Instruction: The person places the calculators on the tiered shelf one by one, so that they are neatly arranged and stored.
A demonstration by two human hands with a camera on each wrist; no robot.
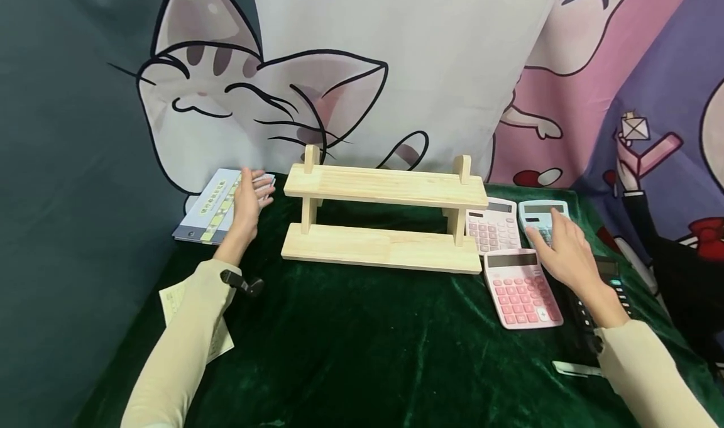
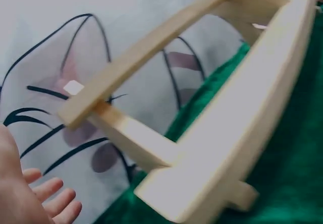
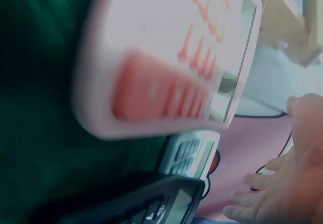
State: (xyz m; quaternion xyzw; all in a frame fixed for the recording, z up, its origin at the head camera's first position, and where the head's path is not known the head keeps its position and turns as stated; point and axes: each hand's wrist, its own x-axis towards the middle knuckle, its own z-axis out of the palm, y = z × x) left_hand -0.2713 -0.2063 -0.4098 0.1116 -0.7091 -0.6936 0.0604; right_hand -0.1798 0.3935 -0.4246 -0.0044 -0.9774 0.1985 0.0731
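My left hand is held up with fingers spread, over or beside a stack of blue-grey books; whether it touches them I cannot tell. In the left wrist view its fingers hold nothing. A two-tier wooden shelf stands in the middle. To its right, my right hand hovers with extended fingers over several calculators: a pink one, a pale pink one, a light blue one and a dark one partly hidden by the wrist. The right fingers appear empty.
A dark green cloth covers the table. A paper sheet lies partly under the left forearm. Near the right forearm lies a white slim object, perhaps a pen. A cat-printed curtain hangs right behind the shelf.
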